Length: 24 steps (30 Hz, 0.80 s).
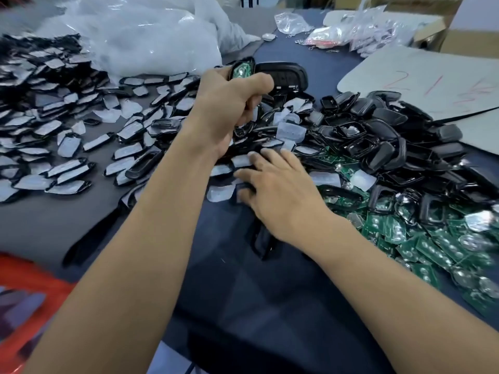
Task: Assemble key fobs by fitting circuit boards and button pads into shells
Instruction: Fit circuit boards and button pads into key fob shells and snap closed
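**Left hand lifts a loaded shell, right hand lies on the pile**

Two bare forearms reach in from the bottom edge over the dark cloth-covered table (243, 298). The left hand (229, 109) is raised above the pile, its fingers curled tightly round a black fob shell (251, 66). The shell sticks out past the knuckles at the far side of the fist, and a green circuit board (239, 71) sits inside it, facing the camera.

The right hand (278, 187) lies lower and nearer, fingers stretched and slightly spread. Its fingertips (255, 157) rest on film-covered shell pieces (240, 161) at the edge of the heap. This hand is blurred, and no grip on any piece shows. A single black shell (260, 242) lies on the cloth just under the right wrist.

To the right are a heap of black shells (391, 136) and, nearer, loose green circuit boards (424, 247). Translucent button pads (291, 130) lie between the hands and that heap. More film-covered shells (54, 130) spread across the left side. Beyond them lie a clear plastic bag (151, 36), small packets (364, 31) and a grey cardboard sheet (432, 85) with red writing.
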{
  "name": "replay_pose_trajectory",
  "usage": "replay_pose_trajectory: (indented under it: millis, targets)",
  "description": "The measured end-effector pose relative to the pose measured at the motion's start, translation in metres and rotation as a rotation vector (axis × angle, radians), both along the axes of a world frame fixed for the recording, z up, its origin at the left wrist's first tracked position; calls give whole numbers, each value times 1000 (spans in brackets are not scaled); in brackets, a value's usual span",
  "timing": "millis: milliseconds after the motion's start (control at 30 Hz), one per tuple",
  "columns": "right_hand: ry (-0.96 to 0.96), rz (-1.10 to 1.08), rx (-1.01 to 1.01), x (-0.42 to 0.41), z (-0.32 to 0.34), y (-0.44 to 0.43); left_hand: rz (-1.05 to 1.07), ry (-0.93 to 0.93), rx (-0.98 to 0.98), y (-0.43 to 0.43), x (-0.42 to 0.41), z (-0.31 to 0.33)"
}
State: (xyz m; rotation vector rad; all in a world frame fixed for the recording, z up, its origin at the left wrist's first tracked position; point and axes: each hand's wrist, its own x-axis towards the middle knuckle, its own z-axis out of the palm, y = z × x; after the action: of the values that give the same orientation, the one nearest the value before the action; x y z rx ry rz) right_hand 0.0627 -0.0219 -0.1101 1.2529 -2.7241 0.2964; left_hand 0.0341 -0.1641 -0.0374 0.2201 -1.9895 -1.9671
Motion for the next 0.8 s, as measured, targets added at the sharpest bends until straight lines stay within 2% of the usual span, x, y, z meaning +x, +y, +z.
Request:
replay_pose_trajectory:
  millis: [67, 167, 200, 267, 333, 367, 433, 500, 633, 800]
  targets:
    - [-92, -23, -183, -3, 3, 4, -3, -4, -4, 7, -2, -3]
    - [-389, -157, -612, -8, 22, 23, 4, -22, 7, 21, -5, -12]
    - [-414, -214, -712, -12, 27, 32, 17, -35, 10, 25, -7, -15]
    - [-314, -358, -842, -24, 37, 55, 91, -55, -17, 35, -12, -20]
    - [-200, -523, -918, -37, 42, 75, 181, -34, -107, 47, -16, -27]
    - [-203, -558, -934, -41, 41, 81, 180, -8, -172, 53, -18, -31]
    - [-281, -533, -903, -46, 35, 85, 118, 31, -293, 67, -18, -43]
    - [-345, -480, -867, -51, 27, 84, 71, 24, -335, 74, -16, -52]
    - [-395, -453, -925, -61, 18, 87, -8, 41, -221, 70, -15, -57]
    - [-608, -360, -1144, -66, 16, 89, -122, 25, -126, 68, -17, -56]
